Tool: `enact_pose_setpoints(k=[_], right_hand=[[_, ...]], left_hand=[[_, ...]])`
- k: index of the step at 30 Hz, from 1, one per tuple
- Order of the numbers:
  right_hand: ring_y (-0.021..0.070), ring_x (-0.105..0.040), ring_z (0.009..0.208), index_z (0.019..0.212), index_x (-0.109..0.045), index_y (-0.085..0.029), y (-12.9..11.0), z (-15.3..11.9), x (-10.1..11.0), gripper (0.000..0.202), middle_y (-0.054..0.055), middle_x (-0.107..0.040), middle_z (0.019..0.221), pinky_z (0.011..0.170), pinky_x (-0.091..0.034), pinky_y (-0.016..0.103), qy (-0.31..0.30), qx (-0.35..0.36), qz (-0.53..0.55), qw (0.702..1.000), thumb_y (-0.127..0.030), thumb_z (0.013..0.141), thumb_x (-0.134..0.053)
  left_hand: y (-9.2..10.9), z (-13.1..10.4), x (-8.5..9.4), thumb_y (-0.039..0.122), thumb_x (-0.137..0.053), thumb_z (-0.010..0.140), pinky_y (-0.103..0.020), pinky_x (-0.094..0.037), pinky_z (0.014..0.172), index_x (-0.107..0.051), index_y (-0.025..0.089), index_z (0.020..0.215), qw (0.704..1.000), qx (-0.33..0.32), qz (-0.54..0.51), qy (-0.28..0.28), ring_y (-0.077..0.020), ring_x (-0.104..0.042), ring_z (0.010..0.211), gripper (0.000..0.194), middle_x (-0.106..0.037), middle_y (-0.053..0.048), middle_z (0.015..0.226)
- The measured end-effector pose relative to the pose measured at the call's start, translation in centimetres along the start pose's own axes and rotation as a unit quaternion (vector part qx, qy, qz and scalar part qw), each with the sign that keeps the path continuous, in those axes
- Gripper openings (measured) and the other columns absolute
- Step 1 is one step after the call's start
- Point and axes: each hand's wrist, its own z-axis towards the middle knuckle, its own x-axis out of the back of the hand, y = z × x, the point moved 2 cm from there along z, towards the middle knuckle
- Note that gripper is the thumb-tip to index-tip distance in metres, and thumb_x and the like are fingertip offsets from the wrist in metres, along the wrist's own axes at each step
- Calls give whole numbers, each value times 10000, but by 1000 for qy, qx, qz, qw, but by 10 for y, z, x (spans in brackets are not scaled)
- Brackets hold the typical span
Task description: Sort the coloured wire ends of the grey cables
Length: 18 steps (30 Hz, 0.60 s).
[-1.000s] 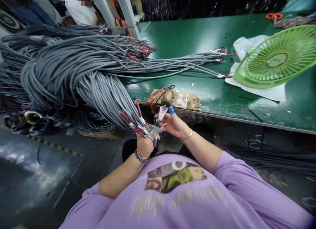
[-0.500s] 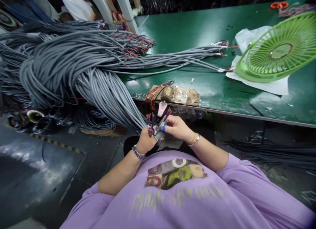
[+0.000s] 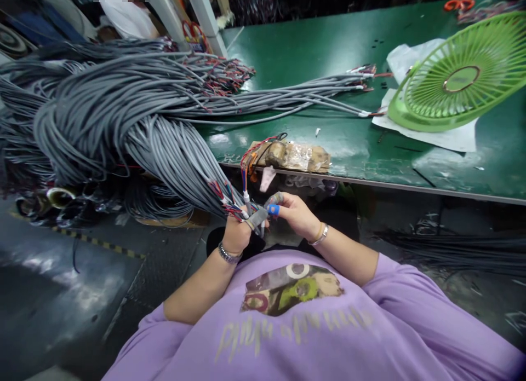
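Observation:
My left hand (image 3: pixel 239 231) is closed around a bundle of grey cable ends, with grey tape wrapped on its thumb. Red, blue and dark stripped wires (image 3: pixel 222 195) fan out above the fist. One cable end (image 3: pixel 246 197) with a white collar stands upright from the bundle. Close on the right, my right hand (image 3: pixel 296 217) has thumb and forefinger bent together near the left thumb; blue tape covers one digit and grey tape another. Whatever lies between its fingertips is too small to make out. The grey cables (image 3: pixel 184 162) run from the bench down to the left hand.
A green bench (image 3: pixel 296 36) spans the back, bearing a large heap of grey cables (image 3: pixel 102 96). A green fan (image 3: pixel 460 80) stands at right on white paper. A taped cardboard block (image 3: pixel 299 156) lies at the front edge. Another person's white sleeve (image 3: pixel 127 17) shows at upper left.
The wire ends in my left hand have spread and tilted left, and one collared cable now stands upright. My right hand's fingers have come off the wires they were touching.

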Motion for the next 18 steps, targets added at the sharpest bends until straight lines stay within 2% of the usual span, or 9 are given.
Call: enact_pose_setpoints(k=[3, 6, 9, 14, 18], right_hand=[[80, -466, 569, 723, -617, -157, -1, 1, -5, 353, -36, -586, 639, 574, -405, 233, -7, -16, -17, 1000, -406, 607, -839], [87, -476, 567, 680, -605, -157, -1, 2, -9, 356, -37, -581, 614, 565, -405, 236, -8, -39, -39, 998, -405, 591, -844], [85, -468, 567, 678, -621, -155, -3, 3, -11, 356, -27, -592, 622, 552, -385, 231, 13, -42, -36, 998, -420, 586, -840], [82, -432, 540, 684, -621, -160, -5, 4, -11, 344, -32, -564, 597, 528, -352, 234, 58, -34, -9, 998, -418, 594, -830], [79, -432, 536, 690, -615, -159, -2, 5, -11, 328, -30, -573, 603, 532, -355, 235, 65, -39, 1, 997, -396, 605, -824]], left_hand=[[6, 0, 3, 397, -755, 747, -259, -489, 498, -697, 161, 634, 996, 31, 45, -76, -134, -585, 488, 268, -661, -21, 567], [7, -3, 5, 372, -804, 684, -255, -488, 494, -702, 160, 648, 991, 29, 97, -84, -141, -591, 493, 238, -655, -16, 551], [0, -6, 5, 380, -778, 713, -254, -484, 483, -692, 168, 619, 996, 18, 78, -38, -138, -586, 489, 247, -656, -21, 554], [-9, -7, 1, 430, -757, 719, -256, -492, 454, -678, 183, 628, 994, 18, -43, 102, -134, -585, 471, 275, -657, -11, 559], [-6, -6, -3, 393, -773, 705, -254, -514, 477, -681, 179, 652, 986, 15, -81, 148, -131, -603, 482, 238, -660, 0, 557]])
